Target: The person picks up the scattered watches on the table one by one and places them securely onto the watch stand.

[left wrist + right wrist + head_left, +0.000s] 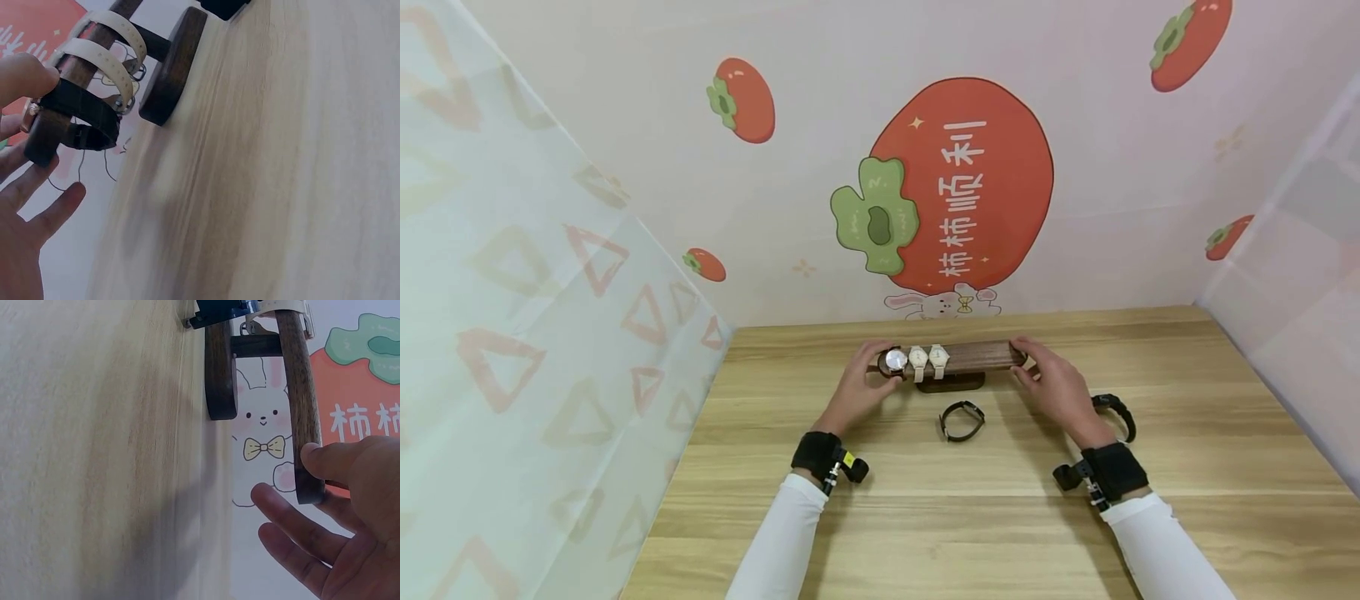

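A dark wooden watch stand (979,357) has a crossbar over a rounded base (951,384). On its left half hang a dark-strapped watch (896,359) and two white-strapped watches (938,357). My left hand (859,390) holds the bar's left end, thumb by the dark strap (84,103) in the left wrist view, other fingers behind and under the bar. The bar's right end is pinched by my right hand (1060,390); the right wrist view shows the thumb on the bare bar (301,400), two fingers spread below it.
A black watch (973,410) lies on the wooden table (940,533) in front of the stand. Another black watch (1122,412) lies beside my right wrist. Behind the table rises a wall (805,192) with persimmon drawings; side panels stand left and right.
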Demonstrator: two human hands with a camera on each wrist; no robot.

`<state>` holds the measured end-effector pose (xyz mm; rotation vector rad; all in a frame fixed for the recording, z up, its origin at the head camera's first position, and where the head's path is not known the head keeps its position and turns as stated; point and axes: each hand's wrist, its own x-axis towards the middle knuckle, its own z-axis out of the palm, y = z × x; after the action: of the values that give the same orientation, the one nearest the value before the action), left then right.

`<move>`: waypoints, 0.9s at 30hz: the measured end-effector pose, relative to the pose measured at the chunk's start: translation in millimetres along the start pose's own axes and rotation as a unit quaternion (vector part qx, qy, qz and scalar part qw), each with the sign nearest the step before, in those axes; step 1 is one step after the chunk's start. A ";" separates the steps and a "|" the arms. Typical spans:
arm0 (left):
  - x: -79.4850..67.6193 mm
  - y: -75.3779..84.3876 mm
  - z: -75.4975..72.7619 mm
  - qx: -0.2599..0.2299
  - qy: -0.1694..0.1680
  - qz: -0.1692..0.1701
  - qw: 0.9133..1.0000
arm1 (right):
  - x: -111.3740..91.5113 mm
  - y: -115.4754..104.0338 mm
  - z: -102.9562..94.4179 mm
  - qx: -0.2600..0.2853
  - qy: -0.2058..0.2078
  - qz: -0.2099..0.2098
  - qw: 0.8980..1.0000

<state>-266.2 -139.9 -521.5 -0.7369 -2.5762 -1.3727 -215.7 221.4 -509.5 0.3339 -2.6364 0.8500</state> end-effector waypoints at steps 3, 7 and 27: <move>-2.5 4.2 -1.4 0.007 0.001 0.001 1.000 | -0.4 -1.1 -1.1 -0.004 -0.011 -0.001 1.000; -6.9 9.9 -4.2 0.018 0.012 0.015 1.000 | -1.0 -3.2 -4.1 -0.010 -0.033 0.002 0.999; -39.1 33.7 5.3 -0.021 0.098 0.145 0.984 | -29.6 -30.6 -12.2 -0.018 0.027 -0.050 0.998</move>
<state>-215.4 -133.9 -512.5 -0.8920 -2.1954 -1.3371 -175.6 207.8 -496.2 0.4229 -2.5589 0.7681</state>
